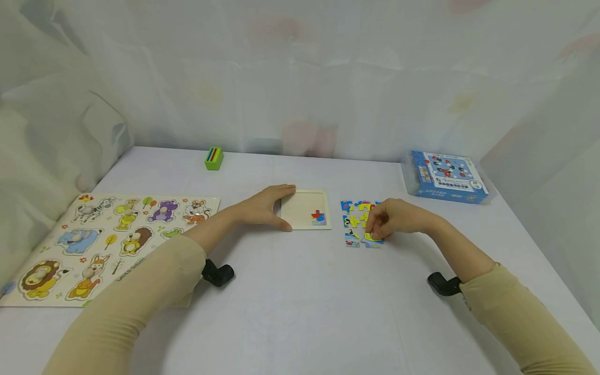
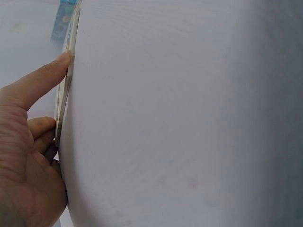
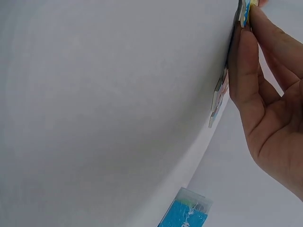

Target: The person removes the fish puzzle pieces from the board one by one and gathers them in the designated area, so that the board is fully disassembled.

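Observation:
A square wooden puzzle tray (image 1: 303, 208) lies mid-table, with one blue and red jigsaw piece (image 1: 319, 219) in its near right corner. My left hand (image 1: 264, 204) holds the tray's left side, thumb at the near edge and fingers at the far edge; the left wrist view shows this hand (image 2: 33, 142) against the tray's thin rim (image 2: 66, 90). To the right of the tray lie several loose jigsaw pieces (image 1: 351, 221). Over their right side, my right hand (image 1: 398, 216) pinches a yellow and blue puzzle piece (image 3: 246, 13) between thumb and fingertips. The fingers partly hide that piece.
At the left lies a large animal peg puzzle board (image 1: 110, 239), partly under the left forearm. A green block with colored stripes (image 1: 214, 159) stands at the back left. The blue boxed set (image 1: 447, 177) sits at the back right, near a hanging cloth.

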`<act>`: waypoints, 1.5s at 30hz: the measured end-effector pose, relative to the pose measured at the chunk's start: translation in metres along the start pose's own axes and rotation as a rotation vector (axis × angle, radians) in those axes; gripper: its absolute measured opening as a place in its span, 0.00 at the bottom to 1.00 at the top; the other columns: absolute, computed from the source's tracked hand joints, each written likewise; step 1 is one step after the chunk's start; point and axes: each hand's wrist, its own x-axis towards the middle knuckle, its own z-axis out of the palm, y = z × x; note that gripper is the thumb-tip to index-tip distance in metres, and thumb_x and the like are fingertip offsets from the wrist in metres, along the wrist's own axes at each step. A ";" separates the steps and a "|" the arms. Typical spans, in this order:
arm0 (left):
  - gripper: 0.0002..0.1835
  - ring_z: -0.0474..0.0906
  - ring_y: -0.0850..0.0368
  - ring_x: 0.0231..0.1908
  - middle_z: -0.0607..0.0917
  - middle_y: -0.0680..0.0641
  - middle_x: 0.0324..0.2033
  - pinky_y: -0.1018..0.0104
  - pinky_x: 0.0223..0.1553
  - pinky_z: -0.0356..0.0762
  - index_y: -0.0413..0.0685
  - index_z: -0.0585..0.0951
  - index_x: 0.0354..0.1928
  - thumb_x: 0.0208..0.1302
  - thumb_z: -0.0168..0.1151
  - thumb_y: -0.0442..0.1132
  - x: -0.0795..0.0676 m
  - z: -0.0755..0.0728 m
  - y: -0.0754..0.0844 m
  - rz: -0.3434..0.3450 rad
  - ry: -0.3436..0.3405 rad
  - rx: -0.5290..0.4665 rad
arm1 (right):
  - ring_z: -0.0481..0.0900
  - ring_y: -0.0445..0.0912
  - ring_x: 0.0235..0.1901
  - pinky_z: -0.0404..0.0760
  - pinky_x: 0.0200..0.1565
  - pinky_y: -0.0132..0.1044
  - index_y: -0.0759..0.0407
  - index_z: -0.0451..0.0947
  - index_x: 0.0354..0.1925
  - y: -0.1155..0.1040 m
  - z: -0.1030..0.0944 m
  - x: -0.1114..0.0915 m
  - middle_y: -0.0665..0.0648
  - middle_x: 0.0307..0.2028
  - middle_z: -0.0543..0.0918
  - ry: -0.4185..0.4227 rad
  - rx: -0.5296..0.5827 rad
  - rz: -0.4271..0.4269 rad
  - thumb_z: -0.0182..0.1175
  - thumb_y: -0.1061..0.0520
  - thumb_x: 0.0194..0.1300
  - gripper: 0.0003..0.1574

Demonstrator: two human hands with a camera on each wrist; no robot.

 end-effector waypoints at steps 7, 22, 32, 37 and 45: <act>0.56 0.49 0.44 0.78 0.57 0.42 0.77 0.48 0.79 0.47 0.39 0.56 0.76 0.50 0.75 0.50 0.000 0.000 0.000 -0.002 0.001 0.001 | 0.74 0.45 0.31 0.73 0.32 0.32 0.55 0.85 0.37 -0.001 0.001 0.000 0.54 0.28 0.82 0.011 -0.011 0.006 0.70 0.57 0.58 0.07; 0.56 0.49 0.44 0.78 0.57 0.42 0.77 0.47 0.79 0.48 0.39 0.56 0.76 0.49 0.76 0.50 0.000 0.000 0.000 0.010 0.002 0.001 | 0.75 0.43 0.29 0.77 0.32 0.31 0.54 0.86 0.38 -0.008 -0.002 0.006 0.51 0.26 0.79 0.046 -0.029 0.016 0.68 0.60 0.58 0.07; 0.56 0.48 0.44 0.78 0.57 0.41 0.77 0.47 0.79 0.47 0.38 0.56 0.76 0.50 0.76 0.50 -0.001 0.000 0.000 0.010 0.002 0.005 | 0.75 0.45 0.30 0.75 0.33 0.32 0.52 0.86 0.38 -0.027 -0.003 0.019 0.50 0.27 0.80 0.071 -0.064 -0.047 0.68 0.58 0.59 0.07; 0.56 0.48 0.44 0.79 0.57 0.42 0.77 0.47 0.79 0.47 0.39 0.56 0.76 0.50 0.76 0.50 0.000 0.000 0.000 0.008 0.001 -0.002 | 0.77 0.46 0.31 0.78 0.37 0.37 0.53 0.85 0.40 -0.039 -0.003 0.026 0.51 0.29 0.81 0.053 -0.043 -0.070 0.67 0.59 0.59 0.09; 0.56 0.49 0.44 0.78 0.58 0.41 0.77 0.48 0.79 0.48 0.38 0.56 0.76 0.49 0.76 0.50 -0.001 -0.001 0.000 0.015 0.005 0.000 | 0.78 0.46 0.34 0.78 0.42 0.35 0.55 0.85 0.44 -0.054 -0.004 0.043 0.52 0.31 0.81 0.056 -0.057 -0.074 0.68 0.58 0.60 0.12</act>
